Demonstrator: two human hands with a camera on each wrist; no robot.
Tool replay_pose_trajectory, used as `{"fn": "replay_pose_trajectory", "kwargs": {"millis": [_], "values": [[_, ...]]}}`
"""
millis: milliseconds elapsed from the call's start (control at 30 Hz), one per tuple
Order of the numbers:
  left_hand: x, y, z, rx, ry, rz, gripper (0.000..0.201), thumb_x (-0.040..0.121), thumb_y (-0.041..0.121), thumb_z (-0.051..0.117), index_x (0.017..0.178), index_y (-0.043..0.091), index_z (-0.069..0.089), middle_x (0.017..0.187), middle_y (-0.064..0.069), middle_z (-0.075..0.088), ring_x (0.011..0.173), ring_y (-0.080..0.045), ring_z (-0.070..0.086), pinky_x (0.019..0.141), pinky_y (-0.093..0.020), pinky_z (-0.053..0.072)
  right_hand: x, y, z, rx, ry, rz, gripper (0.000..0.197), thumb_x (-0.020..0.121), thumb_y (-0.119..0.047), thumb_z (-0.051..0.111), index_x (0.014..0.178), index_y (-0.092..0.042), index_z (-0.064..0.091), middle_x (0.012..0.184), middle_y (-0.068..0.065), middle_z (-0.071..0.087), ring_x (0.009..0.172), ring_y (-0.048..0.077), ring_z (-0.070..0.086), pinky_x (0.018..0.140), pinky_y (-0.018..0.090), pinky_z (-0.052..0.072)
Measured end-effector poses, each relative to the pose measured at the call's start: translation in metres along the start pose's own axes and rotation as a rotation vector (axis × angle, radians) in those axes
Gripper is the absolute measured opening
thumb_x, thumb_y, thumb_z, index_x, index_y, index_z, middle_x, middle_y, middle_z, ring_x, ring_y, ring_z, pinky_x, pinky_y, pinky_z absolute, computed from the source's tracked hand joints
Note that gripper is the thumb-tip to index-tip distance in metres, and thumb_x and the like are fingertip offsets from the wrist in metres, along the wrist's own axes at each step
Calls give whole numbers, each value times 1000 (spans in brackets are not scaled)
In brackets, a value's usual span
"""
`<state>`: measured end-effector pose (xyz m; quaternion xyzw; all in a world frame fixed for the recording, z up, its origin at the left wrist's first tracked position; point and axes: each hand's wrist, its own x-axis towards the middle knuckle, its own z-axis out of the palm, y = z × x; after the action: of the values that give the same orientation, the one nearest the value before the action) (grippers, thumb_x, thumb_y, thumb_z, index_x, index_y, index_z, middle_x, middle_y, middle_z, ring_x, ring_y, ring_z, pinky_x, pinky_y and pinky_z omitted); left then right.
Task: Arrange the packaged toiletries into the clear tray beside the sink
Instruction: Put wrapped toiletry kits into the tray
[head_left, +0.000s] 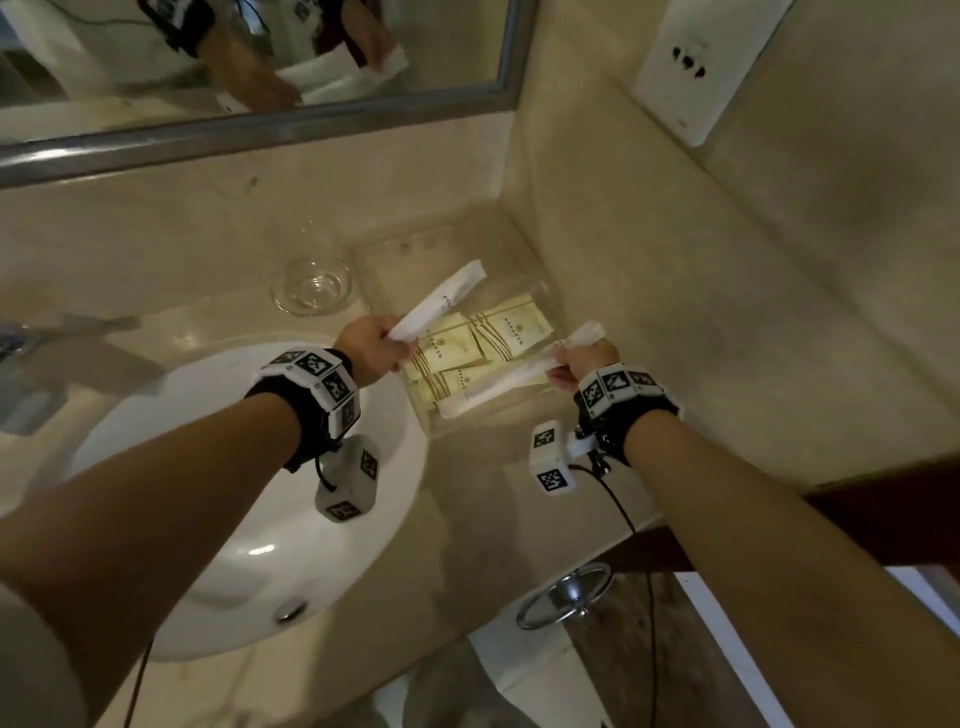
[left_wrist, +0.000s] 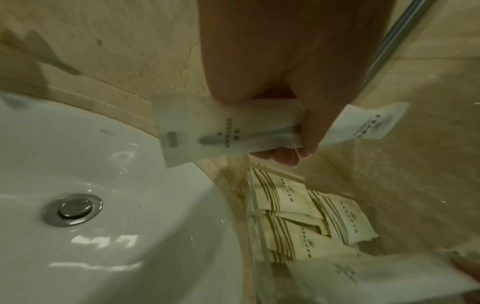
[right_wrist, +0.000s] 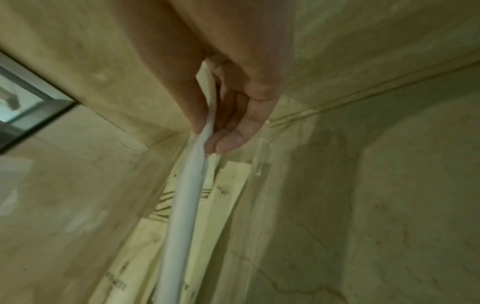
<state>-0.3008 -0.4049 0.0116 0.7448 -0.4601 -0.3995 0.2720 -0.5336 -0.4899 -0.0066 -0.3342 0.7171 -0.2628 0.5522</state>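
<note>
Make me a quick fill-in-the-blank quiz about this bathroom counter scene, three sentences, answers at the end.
1. Each hand grips a long ____ packet: left hand, right hand.
2. The yellow sachets lie inside the clear ____.
3. The small glass bowl sits on the counter behind the ____.

Missing words: white; tray; sink

My way into the clear tray (head_left: 543, 291) is from above; cream sachets (head_left: 511, 327) cover its near floor, walls hem its far and right sides, a glass bowl (head_left: 311, 286) stands left.
</note>
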Motion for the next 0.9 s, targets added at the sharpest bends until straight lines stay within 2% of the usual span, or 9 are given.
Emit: {"fn": "replay_pose_trajectory", "kwargs": {"millis": [200, 300, 433, 500, 567, 633, 700, 800, 900], "values": [[7, -7, 6, -7, 13, -24, 24, 85, 8, 61, 108, 3, 66, 87, -9, 61, 58, -12, 52, 57, -20, 43, 15, 15, 10, -87, -16, 53, 39, 88, -6, 63, 119, 14, 53, 48, 12, 63, 27, 10, 55, 30, 19, 47], [10, -10, 7, 1, 7, -37, 24, 84, 9, 60, 107, 3, 66, 88, -10, 62, 61, -16, 53, 68, -27, 44, 20, 17, 11, -129, -79, 95, 35, 88, -5, 62, 117, 13, 56, 71, 14, 66, 48, 16, 60, 52, 24, 58], [12, -11, 8, -23, 4, -36, 20, 85, 5, 56, 103, 4, 65, 75, -4, 61, 58, -12, 51, 48, -9, 44, 23, 21, 8, -234, -173, 60, 44, 90, -8, 55, 132, 1, 43, 100, 9, 59, 79, 20, 65, 62, 21, 59], [13, -11, 9, -25, -8, -25, 20, 88, 8, 54, 105, 4, 63, 69, 2, 59, 57, -11, 50, 41, -2, 38, 40, 26, 11, -343, -69, 31, 52, 92, -18, 52, 138, -2, 34, 127, 19, 55, 84, 35, 58, 50, 26, 58], [13, -11, 11, -34, -15, -8, 22, 91, 13, 53, 109, 3, 61, 68, 4, 59, 57, -10, 51, 40, -1, 37, 45, 24, 17, -458, 21, 26, 57, 98, -25, 42, 145, -2, 19, 142, 20, 43, 85, 33, 50, 31, 22, 45], [12, -11, 12, -42, -22, 4, 26, 92, 19, 52, 111, 3, 60, 69, 3, 59, 58, -10, 51, 41, -1, 38, 28, 14, 20, -553, 79, 52, 65, 97, -26, 47, 146, 0, 13, 147, 18, 36, 114, 31, 51, 76, 34, 56], [9, -10, 13, -61, -32, 6, 32, 95, 28, 49, 111, 2, 60, 73, -2, 60, 59, -11, 51, 44, -5, 41, 20, 13, 16, -706, 82, 19, 79, 89, -25, 62, 145, 1, 14, 148, 18, 36, 132, 31, 42, 106, 37, 40], [7, -7, 14, -83, -26, 1, 48, 99, 40, 31, 114, 5, 59, 73, -3, 61, 60, -13, 52, 53, -18, 41, 14, 13, 11, -798, 87, -48, 84, 84, -26, 67, 145, -1, 15, 143, 17, 43, 129, 31, 46, 102, 38, 40], [7, -3, 15, -101, -17, 5, 46, 101, 33, 27, 119, 3, 57, 68, -2, 58, 59, -14, 50, 56, -21, 39, 6, 6, 10, -811, 111, -147, 66, 87, -26, 63, 138, -5, 26, 130, 16, 54, 117, 32, 55, 90, 38, 46]]}}
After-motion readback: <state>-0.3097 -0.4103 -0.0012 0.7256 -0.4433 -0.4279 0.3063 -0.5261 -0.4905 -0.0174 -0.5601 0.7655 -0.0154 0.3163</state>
